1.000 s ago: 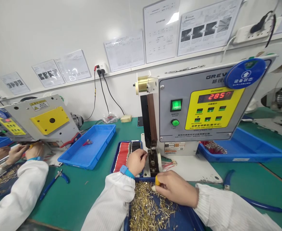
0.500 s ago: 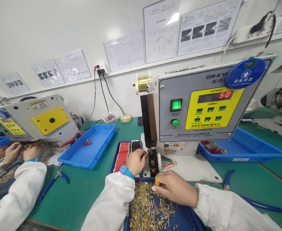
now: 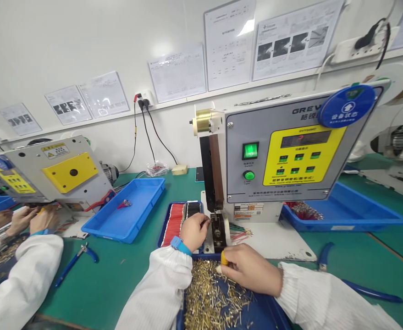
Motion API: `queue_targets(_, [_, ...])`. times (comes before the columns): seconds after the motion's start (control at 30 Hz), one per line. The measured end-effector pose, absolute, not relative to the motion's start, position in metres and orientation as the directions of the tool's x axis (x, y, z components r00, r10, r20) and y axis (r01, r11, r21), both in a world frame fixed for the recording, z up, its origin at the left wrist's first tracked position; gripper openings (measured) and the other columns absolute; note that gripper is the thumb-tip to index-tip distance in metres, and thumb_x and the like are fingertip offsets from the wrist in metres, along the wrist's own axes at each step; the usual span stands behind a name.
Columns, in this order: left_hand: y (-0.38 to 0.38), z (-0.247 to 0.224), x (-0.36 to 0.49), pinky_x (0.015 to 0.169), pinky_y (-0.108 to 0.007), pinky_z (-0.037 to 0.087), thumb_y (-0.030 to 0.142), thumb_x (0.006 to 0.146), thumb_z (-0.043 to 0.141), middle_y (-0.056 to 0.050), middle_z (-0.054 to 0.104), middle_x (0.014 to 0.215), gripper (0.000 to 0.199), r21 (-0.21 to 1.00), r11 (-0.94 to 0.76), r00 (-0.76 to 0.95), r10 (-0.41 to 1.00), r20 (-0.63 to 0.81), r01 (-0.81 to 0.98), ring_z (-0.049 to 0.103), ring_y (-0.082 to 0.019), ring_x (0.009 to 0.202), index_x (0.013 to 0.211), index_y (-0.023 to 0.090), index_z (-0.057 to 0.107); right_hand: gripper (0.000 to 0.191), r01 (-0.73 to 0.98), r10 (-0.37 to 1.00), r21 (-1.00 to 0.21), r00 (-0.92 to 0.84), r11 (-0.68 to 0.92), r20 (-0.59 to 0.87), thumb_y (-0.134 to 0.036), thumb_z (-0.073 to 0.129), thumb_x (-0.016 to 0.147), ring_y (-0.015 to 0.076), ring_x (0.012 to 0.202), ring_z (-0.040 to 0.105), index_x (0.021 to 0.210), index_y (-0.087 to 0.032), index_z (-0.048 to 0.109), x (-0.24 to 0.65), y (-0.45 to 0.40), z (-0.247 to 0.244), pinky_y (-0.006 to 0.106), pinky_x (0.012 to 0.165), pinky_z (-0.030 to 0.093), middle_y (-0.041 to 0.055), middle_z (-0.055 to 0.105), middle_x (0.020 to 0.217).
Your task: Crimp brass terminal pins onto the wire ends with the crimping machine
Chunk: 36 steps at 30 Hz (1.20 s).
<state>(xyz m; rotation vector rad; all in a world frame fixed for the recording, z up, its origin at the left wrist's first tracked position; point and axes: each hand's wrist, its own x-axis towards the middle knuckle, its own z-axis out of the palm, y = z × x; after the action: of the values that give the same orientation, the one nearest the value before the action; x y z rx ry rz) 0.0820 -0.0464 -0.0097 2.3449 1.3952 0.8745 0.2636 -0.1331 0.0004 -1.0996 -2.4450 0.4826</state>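
My left hand [image 3: 195,233], with a blue wrist strap, is pinched at the left side of the black crimping head [image 3: 218,231] of the grey machine [image 3: 277,169]. What its fingertips hold is too small to make out. Just below the head, my right hand [image 3: 251,269] is closed, with yellow and pale finger covers showing at the fingertips; anything between them is hidden. It hovers over the dark blue tray [image 3: 266,311] of brass terminals [image 3: 208,293]. Behind my left hand lies a tray of red wires [image 3: 175,222] and black wires [image 3: 193,209].
Blue pliers [image 3: 72,266] lie left, and blue-handled pliers [image 3: 371,291] lie right. A blue tray [image 3: 137,206] stands left of centre, another [image 3: 352,211] behind the machine's base. At the far left, a person's hands [image 3: 43,220] work at a second machine [image 3: 74,172].
The red display changes from 50 to a single partial digit. My hands keep their places. The other person's hands shift slightly left.
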Motion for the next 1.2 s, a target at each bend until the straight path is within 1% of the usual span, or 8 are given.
queue_targets(0.17, [-0.0475,-0.0089,0.0821,0.073,-0.024,0.04,0.026,0.089,0.045,-0.004,0.064,0.086,0.023,0.524,-0.494,0.35,0.867,0.355,0.694,0.057,-0.015,0.082,0.086,0.016,0.065,0.028,0.635,0.772,-0.464,-0.603,0.617,0.201,-0.017,0.07,0.084,0.0144,0.058,0.049,0.064,-0.016,0.051,0.2631,-0.1344,0.0033,0.025,0.054,0.028,-0.0029,0.05,0.061])
queue_targets(0.33, [-0.0476,-0.0087,0.0821,0.073,-0.024,0.04,0.025,0.089,0.046,-0.004,0.064,0.086,0.021,0.515,-0.495,0.352,0.867,0.354,0.7,0.057,-0.014,0.082,0.087,0.016,0.065,0.025,0.644,0.778,-0.466,-0.602,0.607,0.181,-0.019,0.066,0.085,0.0152,0.057,0.05,0.064,-0.017,0.052,0.2625,-0.1348,0.0052,0.025,0.054,0.029,-0.002,0.051,0.061])
queue_targets(0.53, [-0.0477,-0.009,0.0822,0.07,-0.023,0.039,0.024,0.089,0.048,-0.004,0.064,0.085,0.018,0.507,-0.493,0.351,0.867,0.353,0.707,0.056,-0.013,0.079,0.086,0.016,0.064,0.028,0.639,0.777,-0.467,-0.597,0.611,0.201,-0.018,0.068,0.085,0.015,0.057,0.049,0.063,-0.016,0.05,0.263,-0.1345,0.004,0.025,0.053,0.028,-0.002,0.051,0.061])
queue_targets(0.8, [-0.0471,-0.0091,0.082,0.074,-0.024,0.041,0.023,0.089,0.048,-0.004,0.064,0.087,0.019,0.522,-0.507,0.359,0.86,0.364,0.686,0.057,-0.014,0.084,0.085,0.016,0.064,0.026,0.641,0.776,-0.464,-0.601,0.612,0.192,-0.019,0.068,0.085,0.0153,0.058,0.05,0.065,-0.016,0.052,0.2631,-0.1338,0.0028,0.025,0.054,0.028,-0.0018,0.052,0.062])
queue_targets(1.2, [-0.0471,-0.0092,0.0819,0.074,-0.024,0.041,0.024,0.089,0.047,-0.005,0.064,0.086,0.02,0.501,-0.505,0.362,0.86,0.358,0.703,0.057,-0.014,0.082,0.087,0.015,0.065,0.023,0.658,0.781,-0.451,-0.602,0.603,0.167,-0.019,0.067,0.086,0.0158,0.059,0.051,0.066,-0.016,0.055,0.263,-0.1341,0.0038,0.025,0.055,0.029,-0.0015,0.053,0.063])
